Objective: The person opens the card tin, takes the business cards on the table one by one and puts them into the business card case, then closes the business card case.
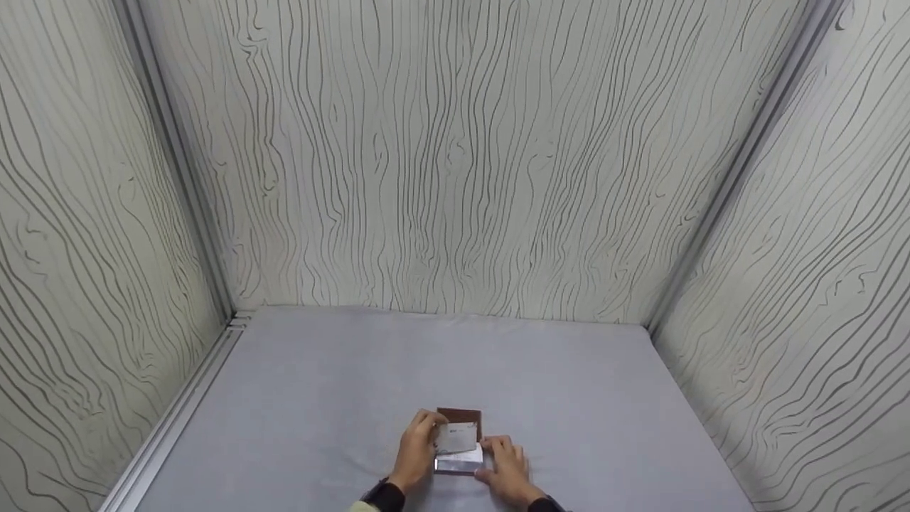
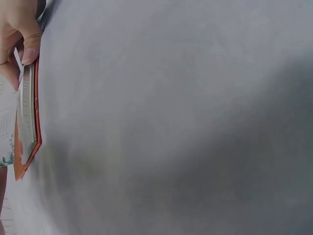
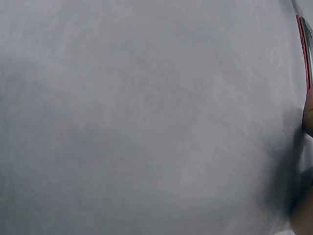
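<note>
My left hand pinches a thin pale card with small print and holds it over a brown wallet-like case. The case lies open on the cloth, with a pale, shiny inner part showing below the card. At the case's right side, my right hand grips the edge between thumb and fingers. In the left wrist view, the right hand holds the case's upper end, and the printed card shows a teal pattern. The right wrist view catches only the case's red-brown edge and a fingertip.
A pale grey cloth covers the table. Wood-grain-patterned panels stand at the back and both sides, joined by grey metal posts. A metal rail runs along the table's left edge.
</note>
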A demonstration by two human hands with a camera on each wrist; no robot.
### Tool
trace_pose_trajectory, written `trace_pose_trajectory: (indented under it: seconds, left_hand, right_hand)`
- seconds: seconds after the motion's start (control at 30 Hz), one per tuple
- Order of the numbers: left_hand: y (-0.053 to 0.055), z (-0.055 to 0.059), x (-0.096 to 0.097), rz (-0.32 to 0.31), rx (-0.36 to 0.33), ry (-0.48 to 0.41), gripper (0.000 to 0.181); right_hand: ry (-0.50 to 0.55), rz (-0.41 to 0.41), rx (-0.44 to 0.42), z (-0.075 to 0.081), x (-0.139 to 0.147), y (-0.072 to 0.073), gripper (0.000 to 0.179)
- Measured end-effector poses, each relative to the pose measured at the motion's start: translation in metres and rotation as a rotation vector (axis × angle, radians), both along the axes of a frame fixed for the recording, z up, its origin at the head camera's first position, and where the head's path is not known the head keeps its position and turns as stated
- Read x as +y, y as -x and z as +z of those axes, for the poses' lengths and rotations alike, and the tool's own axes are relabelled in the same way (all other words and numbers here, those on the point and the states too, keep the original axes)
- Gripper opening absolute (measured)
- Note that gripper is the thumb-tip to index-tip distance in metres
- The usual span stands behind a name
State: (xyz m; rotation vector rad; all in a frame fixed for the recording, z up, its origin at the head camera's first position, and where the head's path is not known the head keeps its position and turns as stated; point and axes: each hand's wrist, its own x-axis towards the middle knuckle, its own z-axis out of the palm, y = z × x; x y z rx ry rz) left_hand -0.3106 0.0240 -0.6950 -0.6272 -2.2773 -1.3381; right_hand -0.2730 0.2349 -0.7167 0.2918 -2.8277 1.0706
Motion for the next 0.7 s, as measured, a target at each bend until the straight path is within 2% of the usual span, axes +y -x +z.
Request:
trace_pose_trajectory:
  seconds: [0.27,0.4,0.7]
  left_hand:
    - [0.0013,0.0014,0.0045,-0.079,-0.014,0.053,0.044]
    - [0.0021,0.0002,0.0045,-0.082,-0.026,0.077,0.045]
    - [0.002,-0.001,0.0017,-0.109,-0.053,0.122,0.062]
  right_hand:
    - [0.003,-0.008,-0.047,0.0018,-0.0008,0.0006,0.039]
    - [-0.003,-0.01,-0.039,0.0025,-0.0003,0.0007,0.041]
    - [0.009,0.01,-0.086,0.0065,0.0011,0.0019,0.045]
